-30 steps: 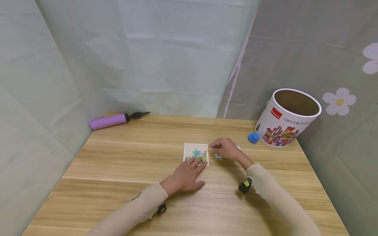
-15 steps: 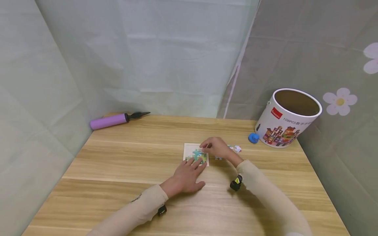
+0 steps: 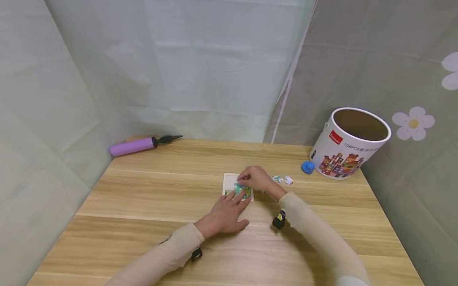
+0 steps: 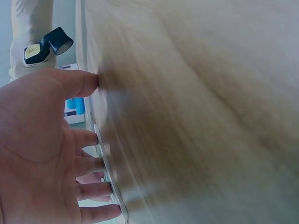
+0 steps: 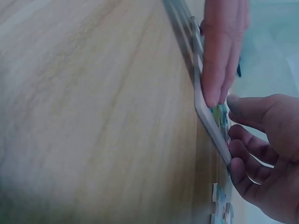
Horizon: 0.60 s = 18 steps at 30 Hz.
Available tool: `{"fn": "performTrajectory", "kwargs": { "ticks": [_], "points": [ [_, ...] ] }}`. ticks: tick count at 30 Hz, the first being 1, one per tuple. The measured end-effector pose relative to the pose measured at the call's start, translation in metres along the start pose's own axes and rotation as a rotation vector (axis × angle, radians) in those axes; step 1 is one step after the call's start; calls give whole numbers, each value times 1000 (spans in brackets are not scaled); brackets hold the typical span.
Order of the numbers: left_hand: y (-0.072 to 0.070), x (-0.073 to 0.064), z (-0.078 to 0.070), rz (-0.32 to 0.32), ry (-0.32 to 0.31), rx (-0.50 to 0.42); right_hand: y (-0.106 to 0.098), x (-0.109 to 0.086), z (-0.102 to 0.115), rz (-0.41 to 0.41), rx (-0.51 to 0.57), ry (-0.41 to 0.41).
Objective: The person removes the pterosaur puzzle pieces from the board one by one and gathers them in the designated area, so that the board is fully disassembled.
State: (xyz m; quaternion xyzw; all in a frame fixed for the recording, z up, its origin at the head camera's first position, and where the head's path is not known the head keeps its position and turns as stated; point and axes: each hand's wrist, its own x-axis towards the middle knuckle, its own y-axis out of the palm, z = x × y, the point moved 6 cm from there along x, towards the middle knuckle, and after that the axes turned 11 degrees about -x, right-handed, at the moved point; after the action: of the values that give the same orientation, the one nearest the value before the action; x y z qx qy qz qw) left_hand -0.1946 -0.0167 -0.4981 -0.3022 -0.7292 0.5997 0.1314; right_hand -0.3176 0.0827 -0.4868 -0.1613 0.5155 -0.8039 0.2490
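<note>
A small square jigsaw puzzle board [image 3: 229,180] with a pale border lies mid-table, its lower and right part filled with green and blue pieces. My left hand [image 3: 227,214] lies flat, its fingertips resting on the board's near edge; in the left wrist view the fingers [image 4: 93,190] are spread along that edge. Over the board, my right hand [image 3: 258,178] pinches a small puzzle piece between thumb and index finger, the piece mostly hidden by the fingers. In the right wrist view the right hand [image 5: 275,158] hovers close to the filled part, its other fingers curled.
Several loose puzzle pieces [image 3: 288,180] lie right of the board, partly behind the right wrist. A blue toy duck [image 3: 307,167] sits beside a large white bucket [image 3: 343,155] at the back right. A purple hand pump [image 3: 132,147] lies at the back left.
My right hand has moved left from the board's right side to above it, carrying the puzzle piece, uncovering loose pieces behind it. The left hand has stayed in place.
</note>
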Motion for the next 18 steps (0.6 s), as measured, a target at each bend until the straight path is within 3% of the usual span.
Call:
{"fn": "performTrajectory", "kwargs": {
  "ticks": [18],
  "points": [
    [2, 7, 4, -7, -16, -28, 7, 5, -5, -17, 23, 29]
  ]
}}
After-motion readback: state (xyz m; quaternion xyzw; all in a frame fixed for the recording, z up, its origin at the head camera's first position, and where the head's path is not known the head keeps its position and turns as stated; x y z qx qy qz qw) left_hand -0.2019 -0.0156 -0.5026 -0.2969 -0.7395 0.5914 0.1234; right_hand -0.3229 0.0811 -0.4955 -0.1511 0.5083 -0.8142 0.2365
